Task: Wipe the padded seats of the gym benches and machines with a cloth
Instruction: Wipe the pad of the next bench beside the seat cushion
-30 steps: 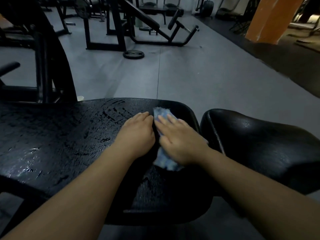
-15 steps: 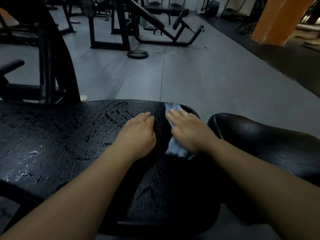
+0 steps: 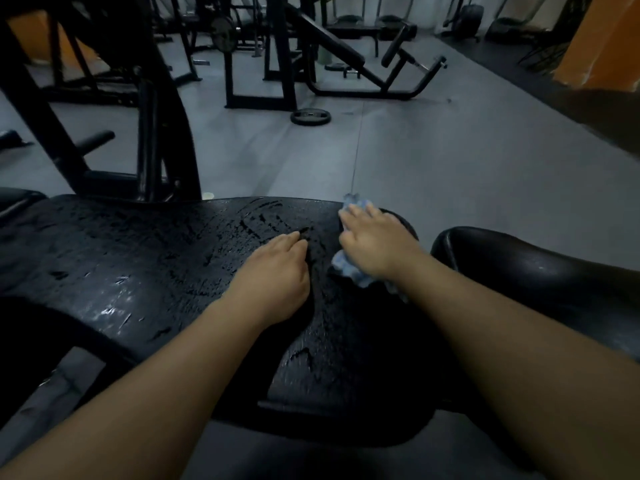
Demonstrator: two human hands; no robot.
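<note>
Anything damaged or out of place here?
The wide padded seat looks worn: its black cover is mottled with cracks or flaked patches, though wet streaks could look alike. A weight plate lies loose on the floor beyond.

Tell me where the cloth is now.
Head view: the blue cloth lies under the right hand at the far right corner of the black bench pad, beside the left hand.
</note>
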